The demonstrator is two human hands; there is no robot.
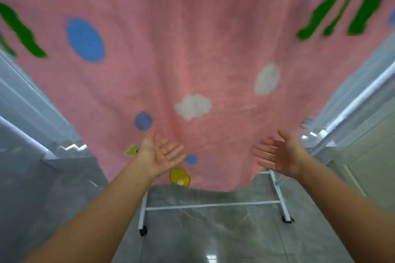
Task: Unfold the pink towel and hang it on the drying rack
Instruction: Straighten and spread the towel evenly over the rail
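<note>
Neither grip holds anything: the left hand [159, 153] and right hand [280, 156] are spread wide, palms facing each other, near the lower part of the pink towel [192, 49]. The towel hangs unfolded over the white drying rack [210, 205], whose legs stand on the grey floor [213, 237].

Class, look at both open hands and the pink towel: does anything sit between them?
Nothing visible does. The left hand and right hand are open directly before the pink towel, which already hangs over the drying rack.

Grey marble floor [213, 239] — pale walls [25, 100] either side.
</note>
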